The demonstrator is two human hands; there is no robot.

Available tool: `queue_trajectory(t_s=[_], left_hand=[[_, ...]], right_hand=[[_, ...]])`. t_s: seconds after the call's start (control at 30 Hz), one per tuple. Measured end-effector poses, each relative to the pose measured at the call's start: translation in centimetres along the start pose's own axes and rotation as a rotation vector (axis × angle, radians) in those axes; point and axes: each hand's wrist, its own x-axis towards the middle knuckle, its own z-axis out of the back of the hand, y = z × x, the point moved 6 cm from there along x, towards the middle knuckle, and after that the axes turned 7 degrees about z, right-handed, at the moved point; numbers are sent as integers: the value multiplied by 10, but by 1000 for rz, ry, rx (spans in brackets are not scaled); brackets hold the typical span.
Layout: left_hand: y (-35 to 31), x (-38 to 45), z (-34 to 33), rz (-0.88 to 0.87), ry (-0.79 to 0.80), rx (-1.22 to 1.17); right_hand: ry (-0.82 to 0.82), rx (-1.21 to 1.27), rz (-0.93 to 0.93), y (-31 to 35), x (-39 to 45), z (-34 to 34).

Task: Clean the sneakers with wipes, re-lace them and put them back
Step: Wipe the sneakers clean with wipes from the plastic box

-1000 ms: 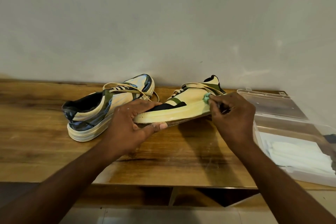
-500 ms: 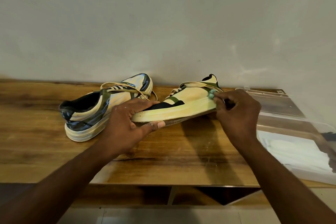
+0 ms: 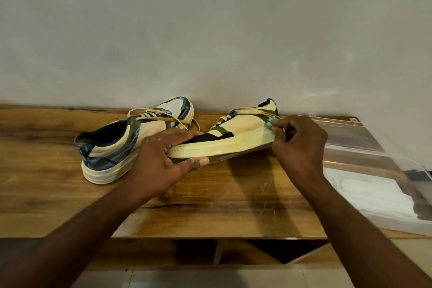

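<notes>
My left hand [image 3: 161,161] grips one end of a cream, black and green sneaker [image 3: 236,135] and holds it tilted above the wooden table [image 3: 46,182]. At the shoe's other end, my right hand [image 3: 299,145] pinches a small crumpled greenish wipe [image 3: 270,123] against its side. The shoe's cream lace [image 3: 247,112] lies loose over the top. The second sneaker [image 3: 117,145] of the pair stands on the table to the left, its laces loose.
A clear plastic box [image 3: 397,224] with white wipes [image 3: 374,194] inside sits open at the table's right end, its lid [image 3: 339,133] lying behind it. A pale wall runs right behind the table. Below the front edge is a shelf opening.
My right hand slid the wipe along the sneaker's side towards its right end. My left hand kept the same hold on the shoe. The view shifted slightly.
</notes>
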Motion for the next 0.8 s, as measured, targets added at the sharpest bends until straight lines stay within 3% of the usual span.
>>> queue_trajectory(t_s=[0.17, 0.33, 0.53, 0.63, 0.8], left_hand=[[-3, -2, 0, -1, -30, -12], [-1, -1, 1, 2, -25, -2], [0, 1, 0, -9, -4, 6], [2, 1, 0, -8, -3, 9], [4, 1, 0, 2, -19, 17]], right_hand=[[79, 113, -30, 19, -16, -21], [165, 145, 182, 51, -31, -32], [-4, 34, 4, -11, 0, 2], [25, 88, 3, 0, -12, -10], [143, 122, 218, 46, -34, -30]])
